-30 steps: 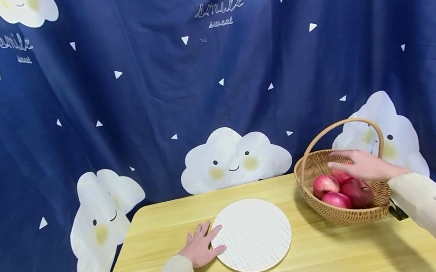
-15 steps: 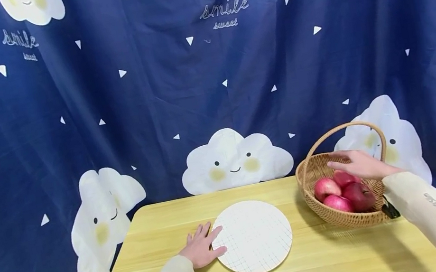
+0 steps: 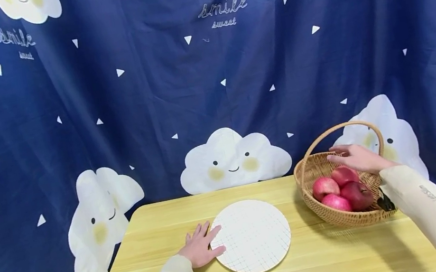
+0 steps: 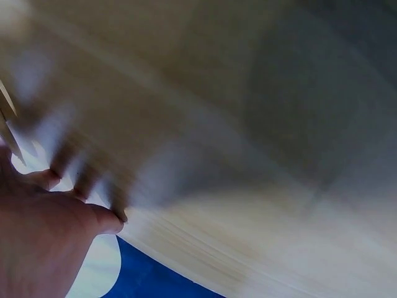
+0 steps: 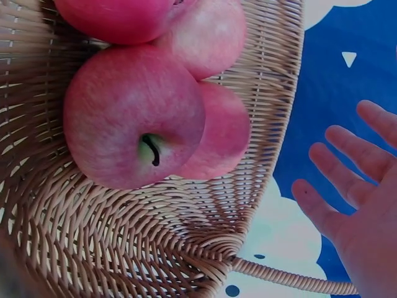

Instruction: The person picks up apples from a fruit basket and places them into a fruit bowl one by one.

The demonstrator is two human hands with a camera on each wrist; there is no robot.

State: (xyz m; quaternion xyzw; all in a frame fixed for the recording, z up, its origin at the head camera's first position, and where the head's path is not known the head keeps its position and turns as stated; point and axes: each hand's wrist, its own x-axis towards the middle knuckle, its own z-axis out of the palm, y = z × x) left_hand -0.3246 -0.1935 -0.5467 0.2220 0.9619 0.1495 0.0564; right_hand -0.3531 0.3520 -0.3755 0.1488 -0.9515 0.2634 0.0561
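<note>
On the table lies a round white mat [image 3: 256, 235] with a thin grid pattern. My left hand [image 3: 200, 248] rests flat at its left edge, fingers spread, thumb and forefinger touching the rim. A wicker basket [image 3: 321, 210] with an arched handle stands at the right and holds several red apples [image 3: 325, 187]. Above the basket's back right part hovers my right hand [image 3: 358, 158], holding nothing. In the right wrist view its fingers [image 5: 338, 171] are extended, apart from the apples, beside the basket handle [image 5: 298, 279].
Light wooden table [image 3: 154, 223] under everything, its back edge against a dark blue curtain [image 3: 173, 76] printed with white clouds and triangles. The basket handle arches up close to the right hand. A black strap [image 3: 385, 202] sits at the right wrist.
My right hand has lifted slightly and drawn back from the apples, so the rear apple shows more. The left hand and the mat stay in place; the head view shifts a little.
</note>
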